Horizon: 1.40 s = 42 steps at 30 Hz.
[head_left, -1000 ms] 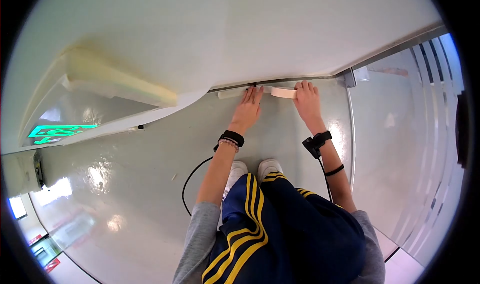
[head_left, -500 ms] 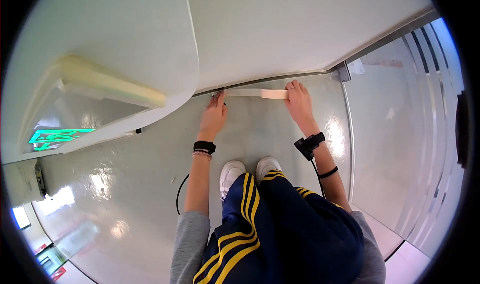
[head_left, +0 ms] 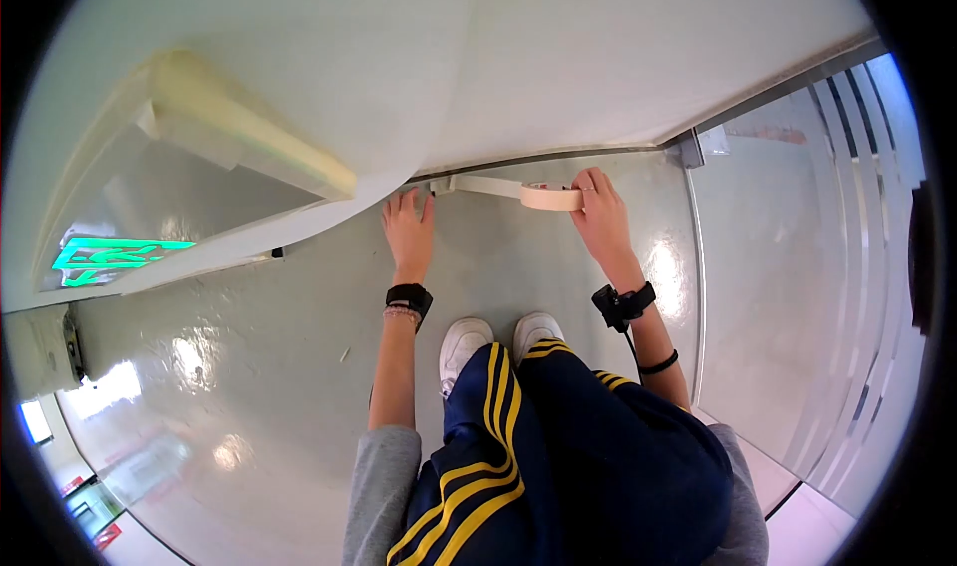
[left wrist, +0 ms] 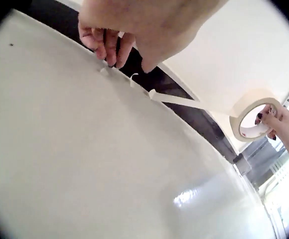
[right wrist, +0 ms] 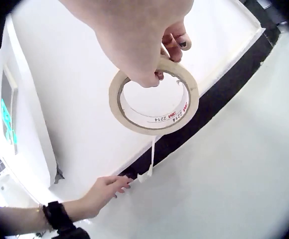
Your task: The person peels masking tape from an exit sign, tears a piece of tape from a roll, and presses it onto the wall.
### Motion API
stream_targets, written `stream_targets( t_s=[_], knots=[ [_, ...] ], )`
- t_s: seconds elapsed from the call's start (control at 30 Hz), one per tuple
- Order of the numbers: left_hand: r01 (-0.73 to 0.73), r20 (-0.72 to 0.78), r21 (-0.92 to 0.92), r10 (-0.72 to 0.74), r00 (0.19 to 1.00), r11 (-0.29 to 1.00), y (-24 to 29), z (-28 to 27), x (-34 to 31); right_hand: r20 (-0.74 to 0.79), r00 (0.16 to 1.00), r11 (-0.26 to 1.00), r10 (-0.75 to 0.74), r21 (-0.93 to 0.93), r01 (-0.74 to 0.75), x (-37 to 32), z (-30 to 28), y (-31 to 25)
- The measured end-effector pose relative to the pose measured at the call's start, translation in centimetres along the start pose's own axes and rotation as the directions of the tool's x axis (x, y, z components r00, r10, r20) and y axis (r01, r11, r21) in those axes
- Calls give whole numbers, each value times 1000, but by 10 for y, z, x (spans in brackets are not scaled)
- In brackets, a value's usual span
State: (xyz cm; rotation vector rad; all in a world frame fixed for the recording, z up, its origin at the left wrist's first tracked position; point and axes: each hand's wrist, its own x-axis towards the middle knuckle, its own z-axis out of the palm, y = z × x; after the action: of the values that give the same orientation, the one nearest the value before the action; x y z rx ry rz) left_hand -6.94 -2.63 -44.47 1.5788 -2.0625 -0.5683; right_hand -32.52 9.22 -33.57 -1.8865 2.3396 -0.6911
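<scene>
My right hand (head_left: pixel 601 215) grips a roll of masking tape (right wrist: pixel 115 107), its fingers and thumb pinching the ring. From the roll, a pulled-out tape strip (left wrist: pixel 179 101) stretches left to the floor beside the dark wall base. The strip's folded end (left wrist: pixel 153 94) sits right at the floor's edge. My left hand (head_left: pixel 410 235) hovers left of that end with its fingers loosely bent and nothing held. In the left wrist view its fingertips are close to the dark base strip (left wrist: pixel 196 122), near small pale tape bits (left wrist: pixel 133 78).
A white wall panel (head_left: pixel 558 67) rises in front, curving away at the left. On the left, a box-like ledge (head_left: pixel 249 152) carries a green lit sign (head_left: pixel 120 254). Glass with stripes (head_left: pixel 797 227) stands at the right. Two white shoes (head_left: pixel 465 345) are on the glossy floor (head_left: pixel 299 367).
My left hand has slid left along the strip and then come off its end. Between the hands the strip has lengthened. My right hand still holds the roll, slightly further left.
</scene>
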Motion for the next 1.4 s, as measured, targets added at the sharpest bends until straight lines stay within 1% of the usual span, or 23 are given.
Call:
stream_targets(
  t_s=[0.13, 0.2, 0.23, 0.3, 0.33, 0.4, 0.43, 0.5, 0.53, 0.6, 0.63, 0.7, 0.73, 0.8, 0.83, 0.9, 0.93, 1.0, 1.03, 1.1, 1.23, 1.33, 1.4],
  knots=[
    [2, -8, 34, -2, 1000, 999, 7, 15, 14, -28, 998, 998, -54, 12, 54, 0, 4, 1],
    [12, -12, -38, -13, 1000, 999, 11, 13, 19, -40, 998, 999, -52, 7, 53, -3, 1, -3],
    [9, -15, -39, -9, 1000, 999, 11, 16, 21, -44, 998, 999, -53, 6, 53, -3, 3, -1],
    [-24, -123, -122, 9, 992, 992, 3, 33, 20, -73, 996, 998, -57, 4, 57, -9, 8, 10],
    [-24, -118, -125, 9, 993, 992, -2, 38, 19, -71, 996, 999, -54, 1, 54, -11, 9, 14],
    [1, -119, -158, -20, 993, 987, -6, 33, 18, -46, 999, 1000, 27, -5, -28, -11, 7, 17],
    [13, -107, -161, -31, 994, 987, -10, 25, 18, -31, 999, 999, 32, -9, -33, -9, 1, 13],
    [217, -53, -288, -242, 969, 933, -5, 10, 21, -26, 987, 987, 159, 2, -159, -11, -4, 19],
    [220, -50, -288, -244, 969, 932, -6, 4, 23, -23, 987, 987, 160, 1, -160, -12, -6, 19],
    [76, -143, -350, -133, 981, 934, -8, -4, 27, 19, 981, 979, 193, 58, -193, -14, -7, 21],
    [76, -145, -348, -133, 980, 934, -8, -7, 27, 19, 981, 980, 191, 60, -192, -14, -7, 23],
    [152, -31, -565, -205, 978, 811, 0, -22, 23, 7, 978, 973, 210, 98, -210, -16, -6, 25],
    [150, -33, -562, -203, 979, 813, -1, -26, 22, 5, 978, 973, 210, 102, -209, -17, -5, 28],
    [193, 123, -477, -152, 981, 857, -6, -30, 19, 6, 985, 984, 171, 48, -171, -18, -2, 34],
    [189, 120, -476, -149, 981, 859, -5, -31, 14, 3, 985, 984, 170, 51, -170, -18, -1, 34],
    [215, 148, -435, -166, 975, 874, 4, -33, 5, -48, 997, 997, 58, -38, -60, -16, -1, 33],
    [214, 148, -436, -164, 975, 874, 1, -30, 4, -49, 997, 997, 59, -39, -61, -13, 2, 33],
    [144, 69, -278, -130, 989, 950, -3, -20, 3, -48, 999, 983, 2, -182, -11, -8, 8, 31],
    [142, 71, -282, -127, 989, 949, -5, -16, 1, -50, 999, 982, 4, -187, -13, -6, 11, 31],
    [85, -50, -69, -88, 995, 994, 1, -12, -3, -42, 998, 968, -43, -249, 31, -1, 14, 27],
    [115, -43, -25, -116, 992, 993, 0, -5, -1, -41, 998, 967, -54, -253, 42, 1, 20, 25],
    [74, -51, -20, -75, 996, 997, 1, -5, 2, -27, 996, 947, -85, -312, 72, 8, 28, 28],
    [58, -14, 39, -57, 998, 998, 0, -7, 3, 8, 998, 914, -68, -401, 66, 11, 34, 26]
  ],
)
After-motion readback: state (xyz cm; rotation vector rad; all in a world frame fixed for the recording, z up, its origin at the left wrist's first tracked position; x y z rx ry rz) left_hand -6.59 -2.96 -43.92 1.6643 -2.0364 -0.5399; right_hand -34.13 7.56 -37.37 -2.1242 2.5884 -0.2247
